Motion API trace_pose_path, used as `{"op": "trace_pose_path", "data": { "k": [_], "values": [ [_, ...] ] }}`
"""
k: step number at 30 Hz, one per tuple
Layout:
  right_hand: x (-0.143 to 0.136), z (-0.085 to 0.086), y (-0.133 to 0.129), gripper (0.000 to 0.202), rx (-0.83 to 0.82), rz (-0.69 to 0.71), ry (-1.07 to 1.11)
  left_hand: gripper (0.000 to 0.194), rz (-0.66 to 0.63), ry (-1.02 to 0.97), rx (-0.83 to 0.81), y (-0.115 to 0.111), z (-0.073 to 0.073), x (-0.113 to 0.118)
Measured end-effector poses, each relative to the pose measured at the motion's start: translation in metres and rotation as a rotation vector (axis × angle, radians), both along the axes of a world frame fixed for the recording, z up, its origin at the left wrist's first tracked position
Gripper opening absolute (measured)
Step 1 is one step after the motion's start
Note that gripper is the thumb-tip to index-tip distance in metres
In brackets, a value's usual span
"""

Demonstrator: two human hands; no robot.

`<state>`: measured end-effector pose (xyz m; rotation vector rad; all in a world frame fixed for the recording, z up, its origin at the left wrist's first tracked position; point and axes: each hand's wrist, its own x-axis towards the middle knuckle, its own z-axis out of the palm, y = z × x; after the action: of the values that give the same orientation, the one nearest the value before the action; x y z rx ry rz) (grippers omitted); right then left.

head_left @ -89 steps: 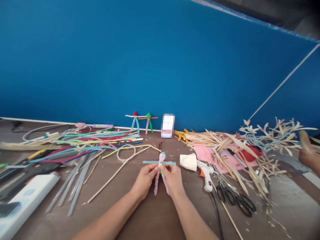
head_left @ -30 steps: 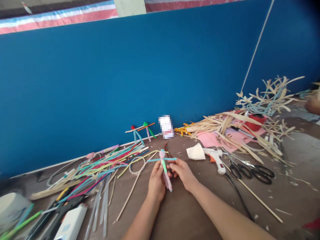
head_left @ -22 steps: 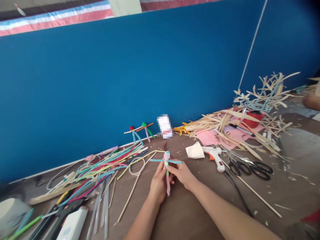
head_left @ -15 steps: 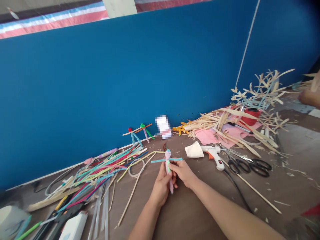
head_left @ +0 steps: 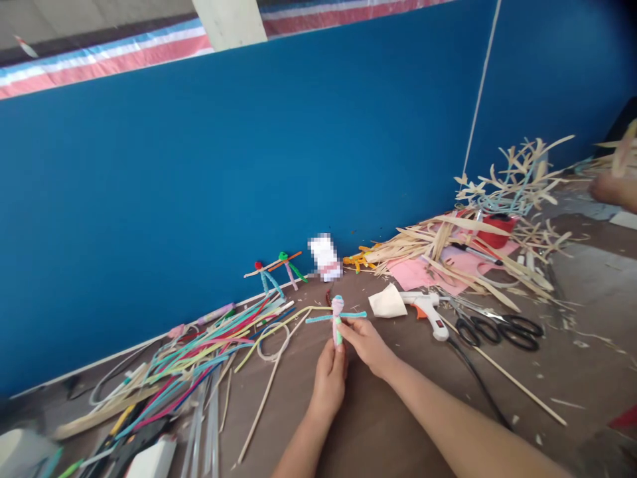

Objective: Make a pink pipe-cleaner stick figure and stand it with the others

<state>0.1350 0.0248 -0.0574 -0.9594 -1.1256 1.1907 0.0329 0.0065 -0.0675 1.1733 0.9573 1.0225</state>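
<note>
A small pipe-cleaner figure (head_left: 338,307) with a pink and light-blue head, outstretched blue arms and some green on its body is upright between my hands. My left hand (head_left: 328,378) is closed round its lower end, which the fingers hide. My right hand (head_left: 365,342) pinches the body just under the blue arm on the right side. Two other pipe-cleaner figures, one with a red head (head_left: 259,265) and one with a green head (head_left: 283,256), lean at the foot of the blue panel.
Pipe cleaners (head_left: 209,348) and clear glue sticks (head_left: 213,418) are spread at left. A glue gun (head_left: 430,312), white paper (head_left: 387,302), scissors (head_left: 497,328) and wood shavings (head_left: 442,242) lie at right. Another person's hand (head_left: 614,190) shows at the far right.
My left hand has slid down to the figure's lower end, now covering it. The figure has shifted slightly right and up. My right hand still pinches the body.
</note>
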Motion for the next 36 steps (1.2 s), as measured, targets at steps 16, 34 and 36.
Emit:
{"op": "trace_pose_path", "data": {
  "k": [16,34,36],
  "values": [
    [-0.001,0.015,-0.012,0.032,-0.028,0.153,0.159,0.034,-0.256,-0.112,-0.164,-0.003,0.002,-0.002],
    [-0.024,-0.009,-0.018,0.012,-0.101,0.222,-0.39,0.036,0.201,-0.158,-0.071,0.009,0.003,-0.01],
    [-0.025,-0.011,-0.016,0.012,-0.205,0.307,-0.308,0.04,0.163,-0.157,-0.111,0.009,0.006,-0.012]
  ]
}}
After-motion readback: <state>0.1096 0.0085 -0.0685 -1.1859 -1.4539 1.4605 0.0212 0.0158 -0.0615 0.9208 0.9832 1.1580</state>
